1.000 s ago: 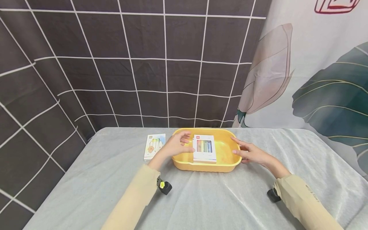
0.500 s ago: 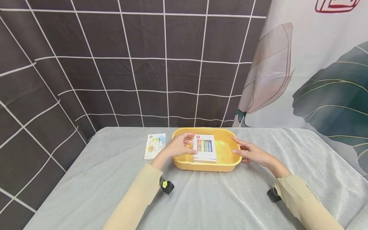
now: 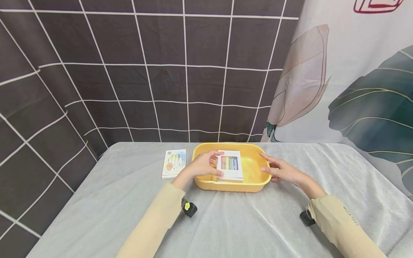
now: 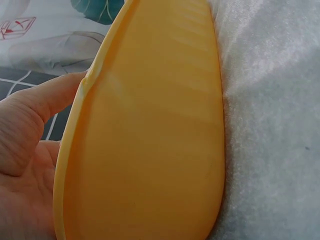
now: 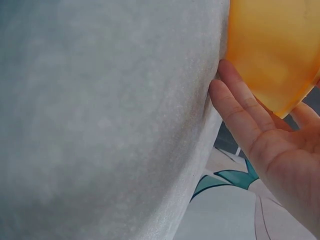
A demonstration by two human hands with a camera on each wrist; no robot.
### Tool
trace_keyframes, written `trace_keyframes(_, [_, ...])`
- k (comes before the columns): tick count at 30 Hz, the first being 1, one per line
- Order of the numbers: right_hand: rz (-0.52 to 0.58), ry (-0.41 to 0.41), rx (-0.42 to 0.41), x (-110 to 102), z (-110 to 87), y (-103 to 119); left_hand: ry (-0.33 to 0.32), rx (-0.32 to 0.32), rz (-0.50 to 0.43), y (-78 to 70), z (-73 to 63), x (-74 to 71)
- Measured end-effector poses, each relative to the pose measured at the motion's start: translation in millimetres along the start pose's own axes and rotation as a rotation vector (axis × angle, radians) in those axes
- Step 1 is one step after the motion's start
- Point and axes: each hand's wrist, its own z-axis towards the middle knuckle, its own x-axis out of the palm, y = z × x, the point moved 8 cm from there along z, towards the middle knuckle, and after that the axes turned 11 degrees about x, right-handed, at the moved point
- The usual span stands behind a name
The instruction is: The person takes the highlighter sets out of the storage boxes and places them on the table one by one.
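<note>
In the head view a yellow plastic basin (image 3: pixel 253 172) stands on the cloth-covered table. Inside it lies a white box with a window showing coloured sticks (image 3: pixel 229 175). My left hand (image 3: pixel 200 165) reaches over the basin's left rim, thumb and fingers spread at the box's left side, their tips overlapping its edge. The left wrist view shows the basin's outer wall (image 4: pixel 150 125) hiding those fingertips. My right hand (image 3: pixel 284 172) holds the basin's right rim, thumb over the edge. In the right wrist view two fingers (image 5: pixel 242 102) lie along the outside wall.
A second white box with a picture of pens (image 3: pixel 174 165) lies on the grey cloth (image 3: pixel 129 186) left of the basin. A dark curtain with white grid lines (image 3: pixel 161 82) hangs behind, and a leaf-patterned white curtain (image 3: pixel 309 118) at the right.
My left hand has moved slightly to the right, its thumb and fingertips now overlapping the left edge of the box in the basin. The right hand stays at the rim.
</note>
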Motion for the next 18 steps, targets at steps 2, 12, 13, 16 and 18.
trace_keyframes(2, [0.000,0.002,-0.003,0.1,0.1,0.4,0.013,-0.005,0.010,0.7,0.5,1.5])
trace_keyframes(12, [-0.012,-0.005,-0.011,-0.5,0.1,-0.7,0.070,-0.035,0.073,5.0,1.6,7.8])
trace_keyframes(13, [-0.012,-0.006,-0.012,-0.5,0.1,-0.7,0.073,-0.031,0.077,5.1,1.7,8.5])
trace_keyframes(16, [-0.010,-0.007,-0.010,-0.7,0.2,-0.9,0.082,-0.017,0.084,4.6,2.0,10.4])
trace_keyframes(18, [-0.009,-0.006,-0.011,-0.5,0.2,-0.6,0.088,0.000,0.092,3.4,2.4,12.1])
